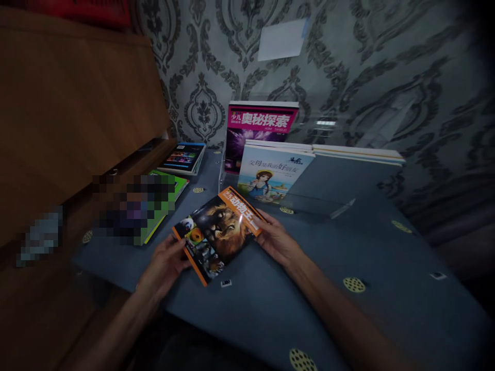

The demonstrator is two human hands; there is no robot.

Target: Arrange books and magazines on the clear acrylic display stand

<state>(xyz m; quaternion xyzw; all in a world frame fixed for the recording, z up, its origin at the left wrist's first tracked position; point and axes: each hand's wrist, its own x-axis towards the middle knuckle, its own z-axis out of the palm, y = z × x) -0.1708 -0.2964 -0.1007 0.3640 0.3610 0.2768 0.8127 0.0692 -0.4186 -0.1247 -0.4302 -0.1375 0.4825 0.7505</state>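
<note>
Between my two hands is a book point(222, 232) with an orange border and a lion on its cover, tilted above the table. My left hand point(168, 260) grips its lower left edge, the thumb on the cover and the other fingers partly hidden. At the opposite end, my right hand point(276, 239) is closed on the right edge, its fingers partly behind the book. Just beyond it, a clear book stand point(309, 206) holds a light blue book point(270, 172) with a girl on the cover. A taller magenta book point(263, 121) stands behind that one.
A green-edged book point(160, 208), partly blurred out, lies at the left of the blue-grey table point(309, 314). Behind it rests a dark book pile point(183, 158). A wooden cabinet point(77, 118) borders the left side, and a patterned wall point(348, 67) stands at the back.
</note>
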